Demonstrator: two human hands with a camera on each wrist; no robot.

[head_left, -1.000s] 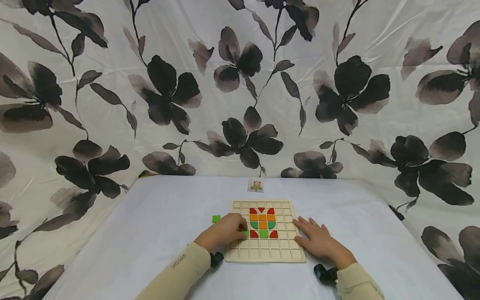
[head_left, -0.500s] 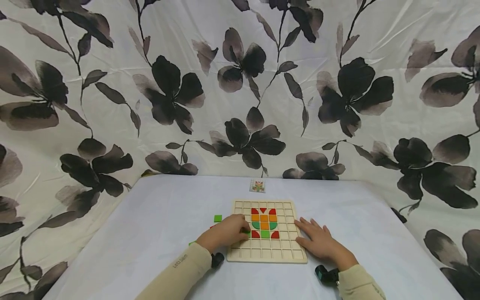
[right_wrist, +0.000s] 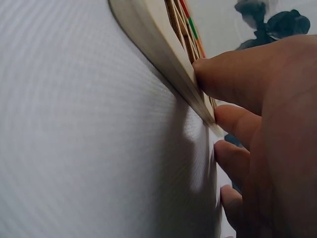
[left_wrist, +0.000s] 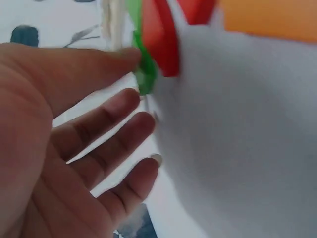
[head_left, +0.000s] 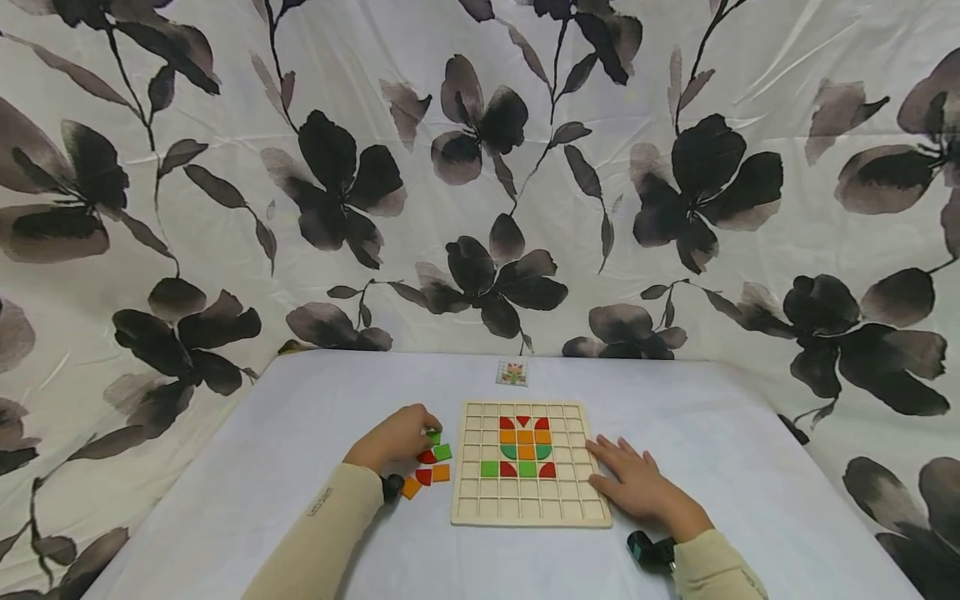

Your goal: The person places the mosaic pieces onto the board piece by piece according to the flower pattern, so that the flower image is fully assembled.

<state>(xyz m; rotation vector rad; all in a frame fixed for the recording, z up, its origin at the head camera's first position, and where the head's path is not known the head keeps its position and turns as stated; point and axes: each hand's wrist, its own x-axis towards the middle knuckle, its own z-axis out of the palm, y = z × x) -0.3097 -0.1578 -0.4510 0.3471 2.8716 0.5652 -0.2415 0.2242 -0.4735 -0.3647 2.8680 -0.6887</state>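
My left hand (head_left: 397, 437) is left of the wooden grid board (head_left: 530, 512), its thumb and fingertips pinching a green square tile (left_wrist: 145, 74) among loose tiles. In the left wrist view the other fingers are spread below the thumb. My right hand (head_left: 645, 483) rests with extended fingers along the board's right edge; in the right wrist view its thumb presses the wooden rim (right_wrist: 163, 54). Red, orange and green tiles form a flower-like pattern in the grid, including a green tile (head_left: 489, 469) at its lower left.
Beside the left hand lie another green tile (head_left: 442, 452), red rounded pieces (head_left: 423, 477) and orange squares (head_left: 441, 472). A small pattern card (head_left: 512, 372) is near the table's back edge. A floral cloth (head_left: 480, 167) hangs behind the white table (head_left: 675, 400).
My left hand has left the board, where a green tile now shows in the grid, and moved left to the loose tiles. The right hand has stayed at the board's edge.
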